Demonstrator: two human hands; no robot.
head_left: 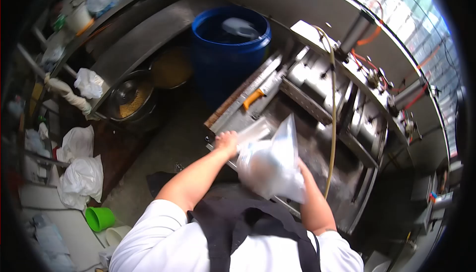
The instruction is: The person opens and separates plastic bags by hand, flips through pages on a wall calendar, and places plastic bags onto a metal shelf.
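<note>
A clear plastic bag (270, 165), blurred by motion, is held in front of my apron. At its left edge, my left hand (227, 143) has its fingers closed on the plastic. My right hand (302, 169) is at the bag's right side, mostly hidden by it, so its fingers do not show. Something brownish shows faintly through the film; I cannot make out what. Just beyond the bag lies a tool with an orange handle (254, 98) on the metal worktop (310, 143).
A tall blue barrel (230, 49) stands beyond the worktop. Metal cylinders (354, 35) with orange hoses rise at the right, and a yellowish hose (332, 123) hangs across the worktop. To the left are a pot of yellow food (133, 102), white bags (82, 178) and a green bucket (99, 218).
</note>
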